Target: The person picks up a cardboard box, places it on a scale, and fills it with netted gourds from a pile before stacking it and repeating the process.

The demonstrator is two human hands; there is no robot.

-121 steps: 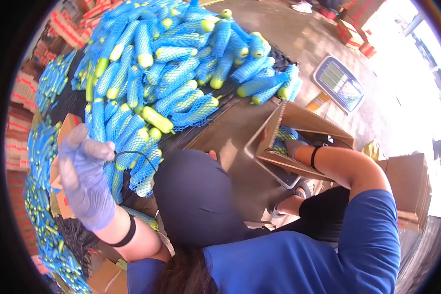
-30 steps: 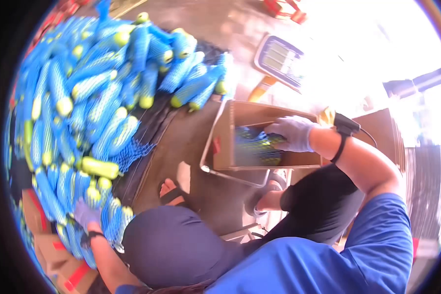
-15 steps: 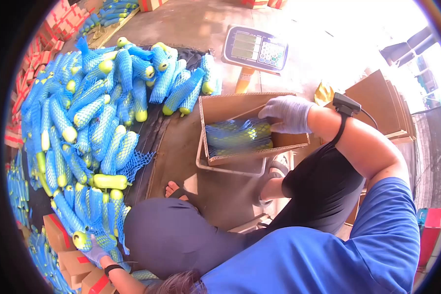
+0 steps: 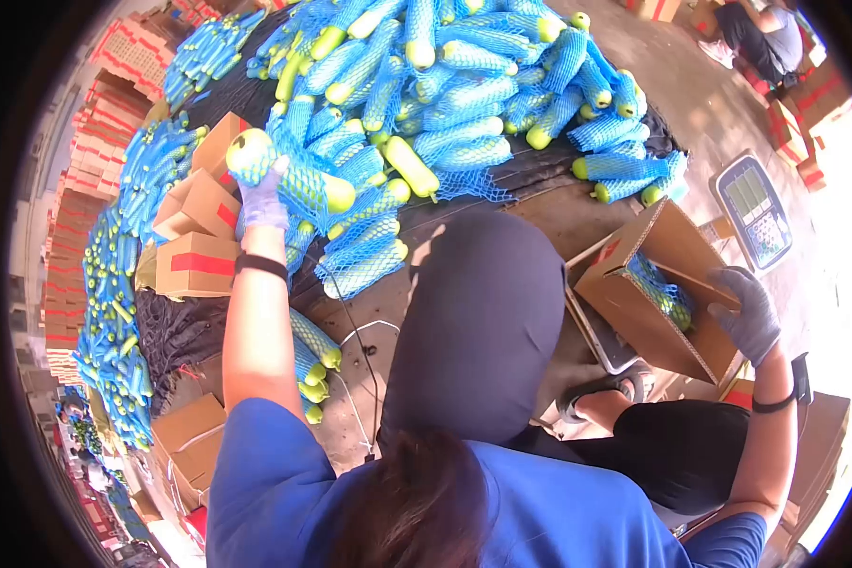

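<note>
My left hand [image 4: 263,199], in a light glove, is closed around a pale green gourd in a blue net sleeve [image 4: 308,185], raised beside the heap. Its round end points up toward the camera. On the right, my gloved right hand [image 4: 750,310] has its fingers curled at the rim of an open cardboard box [image 4: 625,308]. The box looks tilted. Inside it lie netted gourds [image 4: 663,289], partly hidden by the box wall. The box rests on a metal-edged scale platform [image 4: 596,331].
A large heap of netted gourds [image 4: 454,95] lies on dark cloth ahead. One gourd [image 4: 410,168] there is bare. A scale display [image 4: 753,210] stands beyond the box. Cartons [image 4: 197,263] sit at left, with stacked boxes [image 4: 99,161] behind. Another person [image 4: 762,43] sits at the far right.
The view has swung left. My left hand has lifted a netted gourd from the near edge of the heap. My right hand has moved from above the box opening to its rim.
</note>
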